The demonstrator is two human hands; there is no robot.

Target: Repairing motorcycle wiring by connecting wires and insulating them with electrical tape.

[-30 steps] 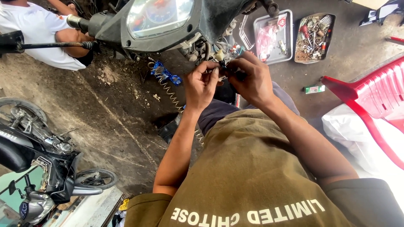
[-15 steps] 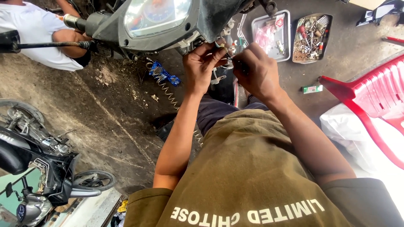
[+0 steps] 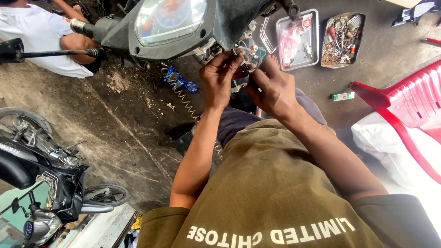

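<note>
Under the scooter's headlight cowl: both hands work at a small cluster of wires and connectors (image 3: 250, 55), right at the front of the bike below the instrument cluster
Left hand (image 3: 219, 78): raised to the wiring, fingers curled in and pinched together on a thin wire or small connector; exact piece too small to tell
Right hand (image 3: 272, 89): just beside the left, touching it at the fingertips, fingers bent and pressed on the same bundle; thumb side hidden, so what it pinches cannot be told
Wires: thin, some green or blue, hanging from under the cowl, between the two hands
Scooter front (image 3: 183, 23): dark cowl with clear speedometer lens (image 3: 167, 18), tilted toward camera; handlebar grip (image 3: 80, 26) sticks out to picture left
Coiled spring cord (image 3: 186, 98): runs down from a blue part (image 3: 179, 81) on the ground toward the person's knee
Metal tray (image 3: 296, 41): on the ground past the hands, holds pink bags and small parts
Second tray (image 3: 342, 39): just beside the first, full of screws, bolts and bits
Small green box (image 3: 343, 95): on the ground near the trays
Red plastic chair (image 3: 404, 105): at picture right, over a white bag (image 3: 381, 142)
Other person (image 3: 36, 34): white shirt, upper left, behind the handlebar, well apart from the hands
Parked motorbike (image 3: 41, 170): lower left, dark, stripped panels
Ground (image 3: 115, 124): dirty concrete, oil-stained
Wearer: olive shirt, seated or crouched, forearms stretched forward
</note>
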